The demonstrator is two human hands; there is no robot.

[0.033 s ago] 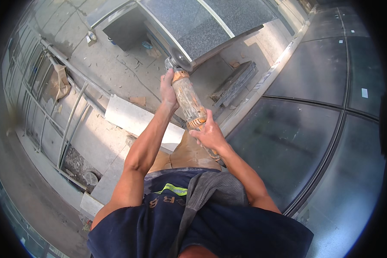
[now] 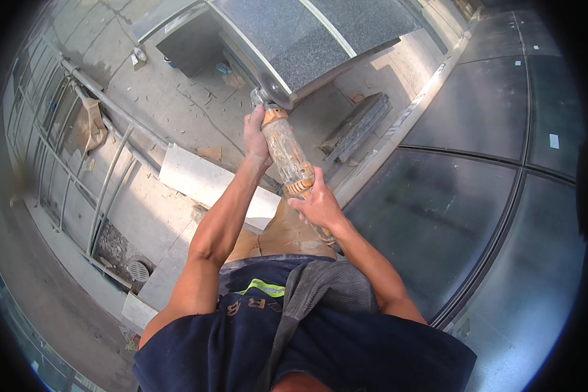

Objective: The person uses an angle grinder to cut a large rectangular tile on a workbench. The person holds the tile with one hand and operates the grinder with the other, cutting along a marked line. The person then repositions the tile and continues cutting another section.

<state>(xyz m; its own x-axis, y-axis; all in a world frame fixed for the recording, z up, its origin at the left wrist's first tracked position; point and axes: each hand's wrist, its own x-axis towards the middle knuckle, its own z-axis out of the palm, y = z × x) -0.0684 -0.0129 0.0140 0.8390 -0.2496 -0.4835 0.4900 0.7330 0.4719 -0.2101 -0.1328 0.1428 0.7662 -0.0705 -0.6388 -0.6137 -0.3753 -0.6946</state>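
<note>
Both my hands hold a dusty orange and grey angle grinder (image 2: 285, 150). My left hand (image 2: 257, 136) is closed around its front end, just behind the head. My right hand (image 2: 319, 202) grips the rear part of the body, nearer to me. The grinder's round disc (image 2: 276, 91) is at the near corner of a dark grey speckled stone slab (image 2: 300, 59). Whether the disc touches the slab's edge I cannot tell. A pale strip runs across the slab's top.
Stacked stone pieces (image 2: 356, 127) lie on the paving right of the grinder. Large glass panels (image 2: 451, 209) stand along the right. A pale board (image 2: 202, 178) lies left of my legs, near metal railings (image 2: 114, 176) with a brown cloth (image 2: 94, 124). A floor drain (image 2: 138, 270) is at lower left.
</note>
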